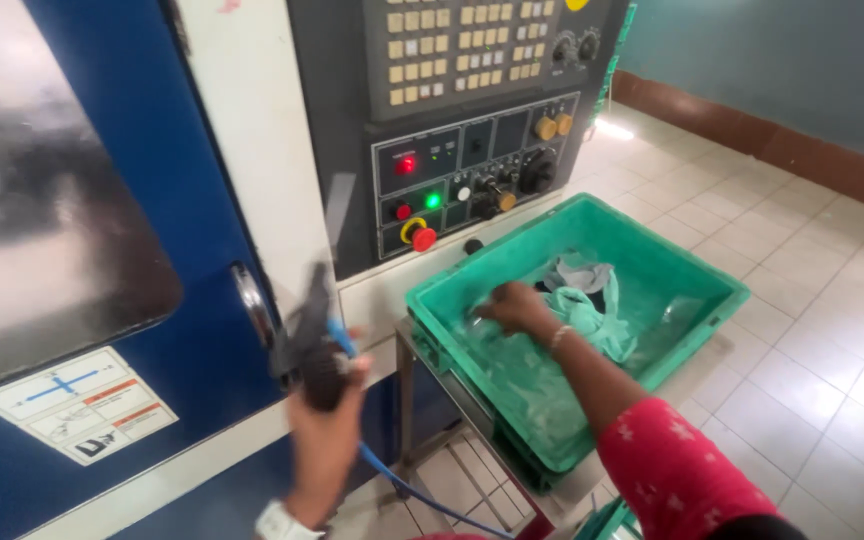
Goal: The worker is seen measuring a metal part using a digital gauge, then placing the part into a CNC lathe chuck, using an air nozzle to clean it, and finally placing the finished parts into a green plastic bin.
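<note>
Head cam: right hand (514,306) sits open-fingered inside the green crate (697,325), cloth rags (592,305) just beside its fingertips; left hand (327,400), farther off, grips the air gun (307,340).

A pale tiled floor (812,330) is seen at three o'clock, bounded by a teal wall (782,60) with brown skirting (752,135).

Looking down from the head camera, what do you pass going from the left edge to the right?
Blue machine door → left hand gripping a black air gun → control panel → right hand inside the green crate → tiled floor.
</note>
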